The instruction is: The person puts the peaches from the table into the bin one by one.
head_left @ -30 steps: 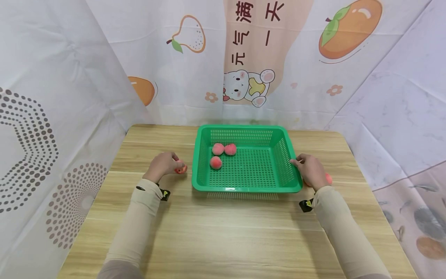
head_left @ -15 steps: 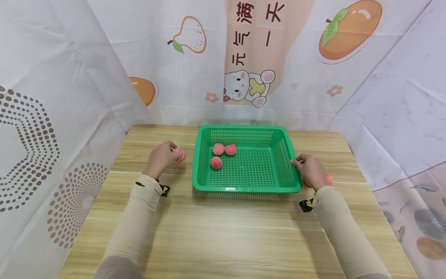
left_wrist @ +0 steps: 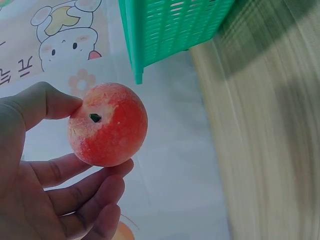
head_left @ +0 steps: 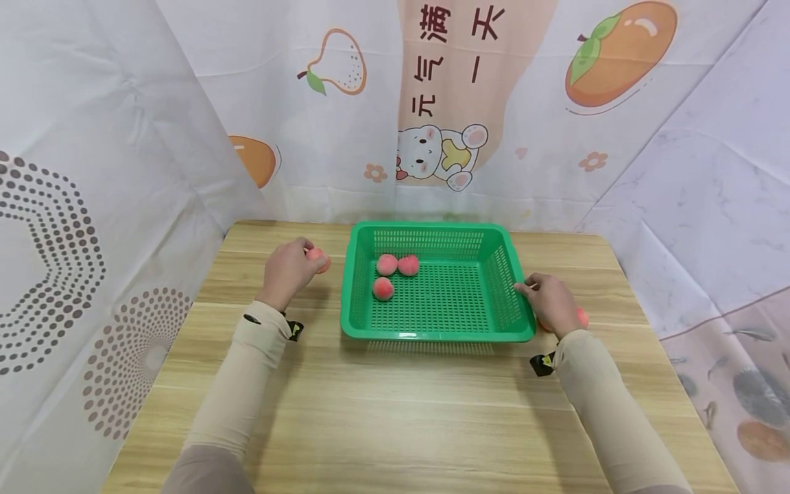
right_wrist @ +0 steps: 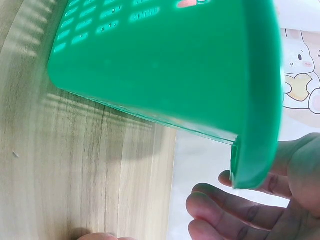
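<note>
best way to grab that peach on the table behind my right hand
Likely from above, fingers and thumb cupped round its middle. The peach is round and sits on the table beside the green basket, mostly hidden behind the right hand, which rests on the basket's rim, so a top approach avoids the wall.

I see staged recording booth: printed fruit-and-bear backdrop sheets (head_left: 444, 103) hung around small wooden table (head_left: 401, 405), wrist cameras strapped on.

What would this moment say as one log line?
left hand: holds peach | right hand: on basket rim | basket: three peaches
</note>
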### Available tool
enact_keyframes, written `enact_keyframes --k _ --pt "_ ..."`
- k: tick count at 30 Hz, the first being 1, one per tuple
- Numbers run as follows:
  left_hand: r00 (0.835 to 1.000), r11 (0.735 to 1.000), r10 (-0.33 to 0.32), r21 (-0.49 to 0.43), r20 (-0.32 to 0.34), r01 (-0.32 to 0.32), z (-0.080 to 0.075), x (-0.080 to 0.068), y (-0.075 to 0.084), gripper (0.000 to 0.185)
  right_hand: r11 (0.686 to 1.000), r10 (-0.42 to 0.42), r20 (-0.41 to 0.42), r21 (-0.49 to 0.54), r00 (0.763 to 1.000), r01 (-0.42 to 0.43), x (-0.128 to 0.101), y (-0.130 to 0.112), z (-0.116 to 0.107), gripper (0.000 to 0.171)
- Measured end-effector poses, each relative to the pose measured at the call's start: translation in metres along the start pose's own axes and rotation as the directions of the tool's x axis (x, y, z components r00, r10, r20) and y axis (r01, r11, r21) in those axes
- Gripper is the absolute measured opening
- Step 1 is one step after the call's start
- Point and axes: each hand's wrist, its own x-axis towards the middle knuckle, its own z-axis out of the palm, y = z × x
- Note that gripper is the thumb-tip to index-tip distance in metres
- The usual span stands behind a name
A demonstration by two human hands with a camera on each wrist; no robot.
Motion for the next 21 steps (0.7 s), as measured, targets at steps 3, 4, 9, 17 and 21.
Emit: enact_keyframes --k 3,4,9,17,21 --pt "1.0 1.0 0.014 -0.016 -0.012 -0.014 -0.002 0.001 0.003 0.042 1.0 0.001 0.005 0.0 1.0 -0.001 0.0 0.0 0.0 0.045" --pt "1.0 1.0 0.017 -0.02 -0.011 -0.017 -0.002 0.001 0.004 0.042 1.0 0.001 0.006 0.0 1.0 -0.001 0.0 0.0 0.0 0.045" --pt "1.0 0.998 0.019 -0.055 0.011 -0.018 -0.006 0.004 0.011 0.042 1.0 0.002 0.006 -0.004 1.0 -0.002 0.0 0.001 0.0 0.046" --pt "0.999 0.995 0.034 -0.089 0.02 -0.033 -0.012 0.009 0.024 0.041 1.0 0.004 0.007 -0.004 1.0 -0.004 0.0 0.0 0.0 0.045" --pt "0.999 0.994 0.038 -0.104 0.036 -0.034 -0.013 0.01 0.03 0.042 1.0 0.008 0.007 0.003 1.0 -0.008 0.001 0.001 0.001 0.045"
